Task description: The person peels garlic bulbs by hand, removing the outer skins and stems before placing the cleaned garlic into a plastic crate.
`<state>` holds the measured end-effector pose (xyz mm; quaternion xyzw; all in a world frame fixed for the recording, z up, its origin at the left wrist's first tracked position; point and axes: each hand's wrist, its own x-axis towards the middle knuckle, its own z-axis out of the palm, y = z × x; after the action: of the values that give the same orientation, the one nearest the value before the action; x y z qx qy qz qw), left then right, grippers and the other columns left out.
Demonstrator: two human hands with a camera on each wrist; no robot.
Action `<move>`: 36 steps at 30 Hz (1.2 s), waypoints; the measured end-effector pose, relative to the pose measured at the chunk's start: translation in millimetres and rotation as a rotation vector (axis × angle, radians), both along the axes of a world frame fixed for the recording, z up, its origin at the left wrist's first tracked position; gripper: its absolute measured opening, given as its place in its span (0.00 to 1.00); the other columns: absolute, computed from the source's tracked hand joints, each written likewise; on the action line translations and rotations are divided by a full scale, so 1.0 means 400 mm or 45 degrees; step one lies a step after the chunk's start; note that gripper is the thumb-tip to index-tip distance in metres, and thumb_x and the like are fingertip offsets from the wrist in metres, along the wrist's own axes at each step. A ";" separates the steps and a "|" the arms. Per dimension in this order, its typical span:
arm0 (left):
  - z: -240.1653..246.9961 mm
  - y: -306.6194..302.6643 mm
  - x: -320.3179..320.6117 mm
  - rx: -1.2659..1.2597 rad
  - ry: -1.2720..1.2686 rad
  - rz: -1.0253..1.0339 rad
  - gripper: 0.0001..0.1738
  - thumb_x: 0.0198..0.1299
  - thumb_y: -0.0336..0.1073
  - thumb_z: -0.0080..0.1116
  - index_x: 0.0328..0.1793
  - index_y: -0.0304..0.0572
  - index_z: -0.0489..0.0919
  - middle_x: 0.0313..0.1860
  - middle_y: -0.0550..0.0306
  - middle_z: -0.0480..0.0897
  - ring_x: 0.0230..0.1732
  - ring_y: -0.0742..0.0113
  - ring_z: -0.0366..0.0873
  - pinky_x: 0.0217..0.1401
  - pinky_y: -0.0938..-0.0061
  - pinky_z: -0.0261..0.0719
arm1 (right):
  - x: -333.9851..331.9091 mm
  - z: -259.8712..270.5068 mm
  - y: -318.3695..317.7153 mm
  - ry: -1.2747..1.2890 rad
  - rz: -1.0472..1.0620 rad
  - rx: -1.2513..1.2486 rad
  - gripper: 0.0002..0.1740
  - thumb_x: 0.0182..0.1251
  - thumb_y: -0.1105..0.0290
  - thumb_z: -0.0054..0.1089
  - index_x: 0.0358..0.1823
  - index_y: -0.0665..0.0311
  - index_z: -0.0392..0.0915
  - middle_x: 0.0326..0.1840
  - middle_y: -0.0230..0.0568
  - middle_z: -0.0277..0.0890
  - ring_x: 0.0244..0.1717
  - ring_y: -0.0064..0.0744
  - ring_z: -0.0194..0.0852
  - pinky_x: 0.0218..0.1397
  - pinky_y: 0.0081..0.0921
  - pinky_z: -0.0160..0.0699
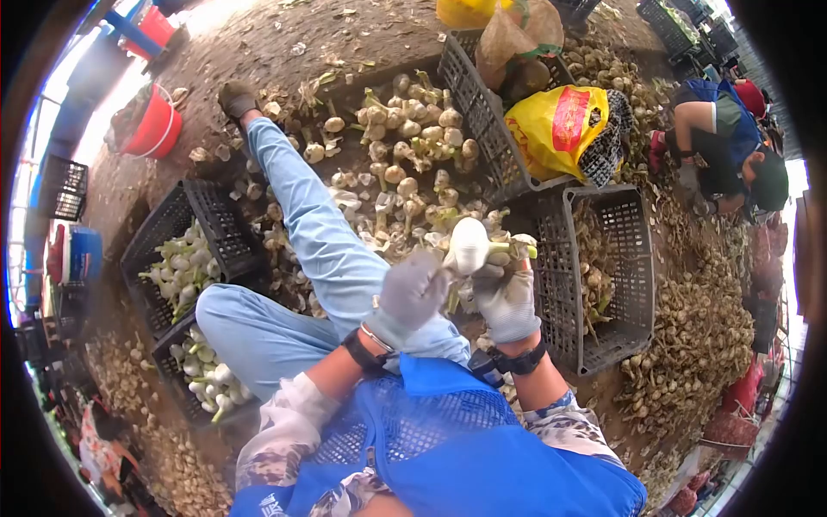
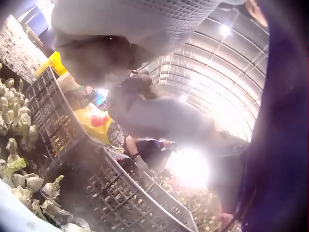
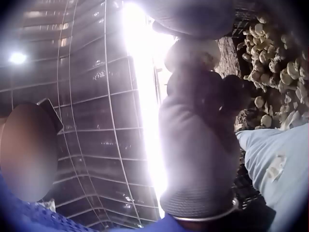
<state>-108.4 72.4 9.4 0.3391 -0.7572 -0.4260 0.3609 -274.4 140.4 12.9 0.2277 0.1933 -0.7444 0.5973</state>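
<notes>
A white garlic bulb [image 1: 469, 246] with a green stem is held up between both gloved hands, in front of the knees. My right hand [image 1: 506, 303] grips it by the stem, fingers curled. At the bulb's lower left side my left hand [image 1: 412, 291], blurred in the head view, has its curled fingers on the bulb's edge. Loose leaf or skin hangs below the bulb. The right wrist view shows the pale bulb [image 3: 193, 54] just beyond the left glove [image 3: 198, 130]. In the left wrist view the gloves hide most of it.
Black crates [image 1: 603, 276] stand to the right, one bearing a yellow bag [image 1: 564, 129]. Crates of white garlic [image 1: 185, 267] are at the left. Unpeeled garlic [image 1: 413, 129] lies in heaps ahead. A red bucket [image 1: 155, 125] stands back left; another person [image 1: 728, 138] crouches at the right.
</notes>
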 end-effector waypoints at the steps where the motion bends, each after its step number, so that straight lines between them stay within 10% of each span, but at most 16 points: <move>1: -0.008 -0.013 0.013 0.110 -0.048 0.133 0.13 0.62 0.34 0.62 0.27 0.37 0.73 0.22 0.50 0.73 0.23 0.57 0.73 0.29 0.66 0.70 | -0.020 -0.012 0.006 -0.034 -0.007 -0.054 0.11 0.72 0.61 0.60 0.44 0.61 0.77 0.30 0.30 0.78 0.26 0.20 0.73 0.30 0.15 0.78; 6: -0.088 -0.106 0.087 0.331 -0.345 0.346 0.13 0.68 0.39 0.57 0.34 0.37 0.74 0.29 0.46 0.76 0.30 0.56 0.76 0.32 0.65 0.71 | -0.076 -0.004 0.008 0.044 -0.140 0.113 0.15 0.73 0.62 0.57 0.48 0.68 0.77 0.35 0.33 0.81 0.23 0.14 0.72 0.27 0.11 0.78; 9: -0.199 -0.058 0.045 0.297 0.082 0.260 0.22 0.70 0.50 0.55 0.47 0.33 0.75 0.42 0.45 0.80 0.43 0.59 0.80 0.37 0.70 0.76 | -0.039 -0.005 -0.001 0.040 -0.025 -0.089 0.13 0.71 0.62 0.60 0.49 0.63 0.77 0.36 0.30 0.81 0.24 0.13 0.73 0.26 0.09 0.77; 12: -0.036 -0.049 0.013 1.721 0.895 0.255 0.36 0.68 0.67 0.49 0.60 0.38 0.74 0.45 0.51 0.81 0.37 0.58 0.84 0.44 0.63 0.85 | 0.035 0.027 -0.051 0.722 0.362 -0.324 0.31 0.65 0.60 0.69 0.65 0.63 0.67 0.49 0.35 0.79 0.47 0.28 0.80 0.51 0.22 0.81; 13: -0.041 -0.065 0.049 1.761 0.862 0.250 0.35 0.67 0.66 0.51 0.58 0.39 0.76 0.42 0.53 0.82 0.36 0.58 0.84 0.41 0.62 0.85 | 0.048 0.036 -0.075 0.983 0.493 -0.412 0.40 0.62 0.59 0.72 0.72 0.64 0.62 0.54 0.37 0.78 0.54 0.31 0.81 0.59 0.25 0.80; 15: -0.006 -0.100 0.097 1.447 0.768 0.409 0.31 0.66 0.65 0.54 0.52 0.43 0.79 0.37 0.57 0.83 0.33 0.62 0.83 0.26 0.66 0.82 | -0.009 -0.116 -0.123 1.416 0.887 -0.215 0.42 0.63 0.64 0.69 0.75 0.64 0.58 0.56 0.40 0.78 0.58 0.36 0.79 0.57 0.27 0.78; 19: 0.013 -0.245 0.356 1.066 1.145 0.633 0.23 0.70 0.56 0.54 0.57 0.47 0.76 0.43 0.59 0.82 0.40 0.67 0.83 0.32 0.71 0.85 | -0.052 -0.476 -0.263 2.915 1.382 0.412 0.37 0.65 0.60 0.64 0.75 0.55 0.62 0.60 0.41 0.79 0.62 0.43 0.76 0.59 0.39 0.79; 22: 0.110 -0.351 0.617 0.526 0.971 1.020 0.22 0.72 0.54 0.50 0.58 0.47 0.75 0.45 0.59 0.82 0.42 0.65 0.82 0.36 0.69 0.85 | 0.022 -0.430 -0.408 2.587 1.868 0.754 0.38 0.62 0.61 0.65 0.74 0.60 0.64 0.67 0.53 0.72 0.67 0.52 0.69 0.69 0.43 0.69; 25: 0.187 -0.412 0.818 -0.130 0.615 1.622 0.18 0.74 0.47 0.47 0.59 0.45 0.76 0.47 0.56 0.82 0.51 0.63 0.81 0.47 0.68 0.84 | 0.014 -0.664 -0.441 2.824 1.619 0.717 0.31 0.58 0.61 0.65 0.65 0.57 0.74 0.51 0.57 0.81 0.57 0.59 0.77 0.60 0.47 0.75; 27: 0.233 -0.399 0.905 -0.533 0.048 1.681 0.16 0.72 0.40 0.47 0.58 0.41 0.79 0.51 0.56 0.81 0.54 0.63 0.78 0.61 0.68 0.75 | 0.015 -0.693 -0.441 2.891 1.194 0.687 0.14 0.55 0.64 0.59 0.42 0.59 0.82 0.43 0.54 0.82 0.46 0.61 0.79 0.49 0.51 0.77; 31: 0.222 -0.307 1.153 -0.297 0.425 1.995 0.12 0.74 0.40 0.51 0.55 0.48 0.81 0.41 0.65 0.84 0.34 0.79 0.79 0.31 0.81 0.75 | -0.060 -0.697 -0.431 2.700 1.237 0.568 0.23 0.56 0.68 0.62 0.54 0.63 0.82 0.50 0.52 0.83 0.53 0.54 0.80 0.58 0.41 0.76; 32: 0.231 -0.263 1.153 -0.369 0.391 2.079 0.11 0.74 0.40 0.51 0.55 0.49 0.81 0.38 0.66 0.84 0.32 0.80 0.78 0.29 0.82 0.73 | -0.029 -0.548 -0.418 2.641 1.315 0.690 0.22 0.57 0.71 0.61 0.55 0.65 0.82 0.51 0.53 0.83 0.54 0.53 0.80 0.59 0.39 0.76; 36: 0.182 -0.105 1.207 -0.275 0.303 2.247 0.09 0.72 0.41 0.56 0.50 0.49 0.83 0.31 0.72 0.82 0.24 0.85 0.72 0.24 0.84 0.67 | -0.185 -0.631 -0.296 2.402 1.097 0.469 0.17 0.62 0.75 0.59 0.53 0.71 0.80 0.47 0.44 0.84 0.48 0.35 0.79 0.56 0.29 0.74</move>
<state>374.4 30.4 82.1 0.7157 -0.2144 0.0478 0.6629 -348.5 22.2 -239.3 -0.4445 0.7546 -0.3039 0.3751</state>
